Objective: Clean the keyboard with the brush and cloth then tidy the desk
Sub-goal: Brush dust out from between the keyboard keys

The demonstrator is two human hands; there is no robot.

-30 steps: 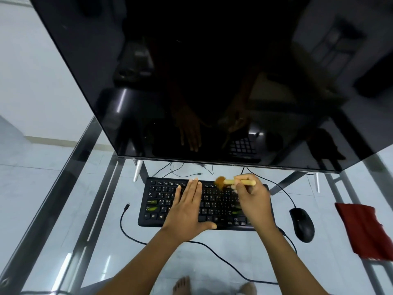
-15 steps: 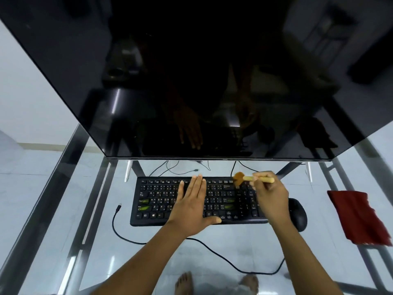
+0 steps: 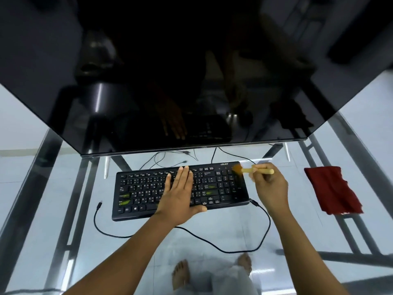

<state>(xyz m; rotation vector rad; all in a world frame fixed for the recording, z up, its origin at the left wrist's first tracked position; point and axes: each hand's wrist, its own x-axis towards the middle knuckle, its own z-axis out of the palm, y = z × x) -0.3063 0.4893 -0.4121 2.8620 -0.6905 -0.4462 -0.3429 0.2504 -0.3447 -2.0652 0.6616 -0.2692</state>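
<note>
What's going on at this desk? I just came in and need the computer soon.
A person is cleaning the black keyboard on the glass desk. The left hand lies flat on the keys, steadying it, while the right hand holds a small wooden brush with its bristles at the keyboard's far right corner. The red cloth lies unused to the right.

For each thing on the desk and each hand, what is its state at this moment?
keyboard: flat on the glass desk, cable lying loose
left hand: open, pressed flat on the keys
right hand: closed around the brush handle
brush: held, bristles at the keyboard's far right corner
red cloth: crumpled on the desk at the right, untouched
monitor: screen dark
</note>
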